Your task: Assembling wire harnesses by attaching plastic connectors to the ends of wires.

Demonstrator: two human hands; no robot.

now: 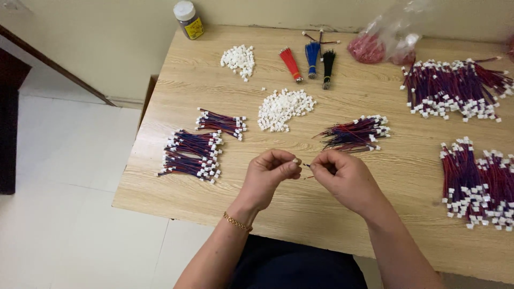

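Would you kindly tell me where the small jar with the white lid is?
In the head view, the jar stands at the table's far left corner, left of a small pile of white connectors.

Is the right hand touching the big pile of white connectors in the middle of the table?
Apart. The head view shows the right hand raised nearer the table's front edge, with bare wood between it and the connector pile.

Top edge: white-capped jar (188,19) wearing a yellow label (195,27); far right, clear bag (393,33) bulging with red bits
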